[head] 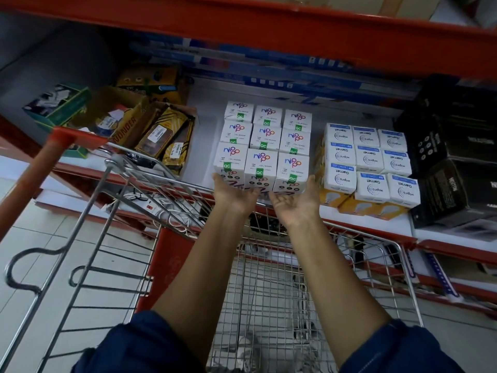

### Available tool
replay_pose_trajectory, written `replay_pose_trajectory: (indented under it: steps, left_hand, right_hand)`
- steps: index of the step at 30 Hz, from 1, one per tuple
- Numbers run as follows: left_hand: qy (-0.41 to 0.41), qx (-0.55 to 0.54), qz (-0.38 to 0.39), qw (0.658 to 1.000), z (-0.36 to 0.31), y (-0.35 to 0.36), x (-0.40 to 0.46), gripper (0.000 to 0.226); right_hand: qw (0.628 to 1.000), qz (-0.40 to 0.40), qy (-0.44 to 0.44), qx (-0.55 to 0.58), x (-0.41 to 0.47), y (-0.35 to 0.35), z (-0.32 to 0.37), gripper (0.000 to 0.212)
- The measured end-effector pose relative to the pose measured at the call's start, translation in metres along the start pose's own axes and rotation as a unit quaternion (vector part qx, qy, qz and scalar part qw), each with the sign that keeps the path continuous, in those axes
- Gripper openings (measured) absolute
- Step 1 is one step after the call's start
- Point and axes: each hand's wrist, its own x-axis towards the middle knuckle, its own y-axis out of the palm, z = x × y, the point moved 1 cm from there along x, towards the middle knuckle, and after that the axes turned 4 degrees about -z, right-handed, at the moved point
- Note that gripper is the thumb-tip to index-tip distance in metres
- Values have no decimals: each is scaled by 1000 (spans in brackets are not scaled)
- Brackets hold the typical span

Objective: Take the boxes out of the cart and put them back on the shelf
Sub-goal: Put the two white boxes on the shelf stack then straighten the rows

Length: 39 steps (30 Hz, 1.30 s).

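Observation:
White Nippo boxes (265, 146) stand in a three-by-three block on the white shelf (205, 135). My left hand (232, 193) and my right hand (295, 199) reach over the wire cart (376, 238), palms turned up and fingers spread. Their fingertips press against the front faces of the nearest row of boxes. Neither hand closes around a box. I see no boxes in the part of the cart basket that shows between my arms.
White Wipro boxes (372, 160) sit right of the Nippo block, with black boxes (457, 170) beyond. Brown cartons of packets (161, 130) lie to the left. A red shelf beam (242, 22) runs overhead. The cart's red handle (72, 135) is at left.

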Motion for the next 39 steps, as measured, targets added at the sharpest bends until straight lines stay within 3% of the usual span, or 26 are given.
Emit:
replay_pose_trajectory:
  steps: [8, 21, 39]
  left_hand:
    - [34, 48, 16, 998, -5, 4, 11, 58]
    - [38, 40, 0, 998, -8, 0, 22, 60]
    - [13, 41, 0, 999, -4, -3, 22, 75]
  right_hand:
    - [1000, 0, -2, -22, 0, 4, 1, 81]
    - [1000, 12, 3, -10, 1, 3, 0, 85]
    - [999, 30, 10, -29, -3, 2, 1, 73]
